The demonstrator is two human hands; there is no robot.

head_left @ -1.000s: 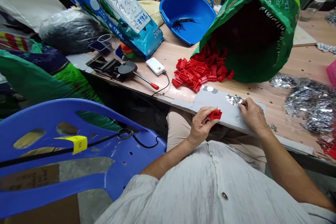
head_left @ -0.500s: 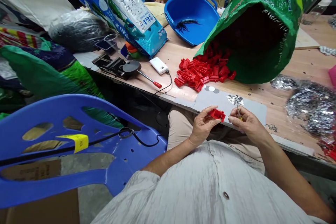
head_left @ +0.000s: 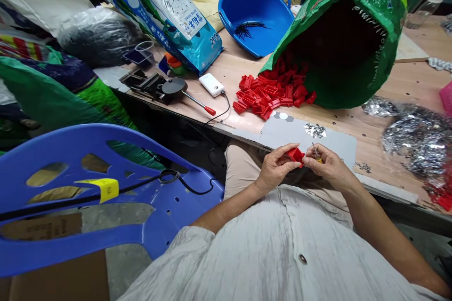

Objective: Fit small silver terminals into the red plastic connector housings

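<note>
Over my lap at the table's front edge, my left hand (head_left: 277, 166) pinches a small red plastic part (head_left: 295, 154) between thumb and fingers. My right hand (head_left: 326, 165) is closed around a small screwdriver-like tool (head_left: 318, 158) with a yellow handle and a thin metal shaft pointing up. Its thumb and fingertips meet the right end of the red part; whether they hold a tiny piece there I cannot tell. Just beyond the hands, small silvery metal pieces (head_left: 315, 130) lie in a pile on a grey sheet (head_left: 339, 145).
Loose red parts (head_left: 263, 96) spill from a green sack (head_left: 348, 103). Behind stands a blue basin (head_left: 259, 9) with black strips. Left are a lever device (head_left: 174, 86), a white power bank (head_left: 212, 84) with cable and a blue chair (head_left: 169, 207). Bagged metal pieces (head_left: 411, 136) lie right.
My right hand has moved left, from beside the metal pile to the red part, and now touches it. The red part has been turned in my left hand.
</note>
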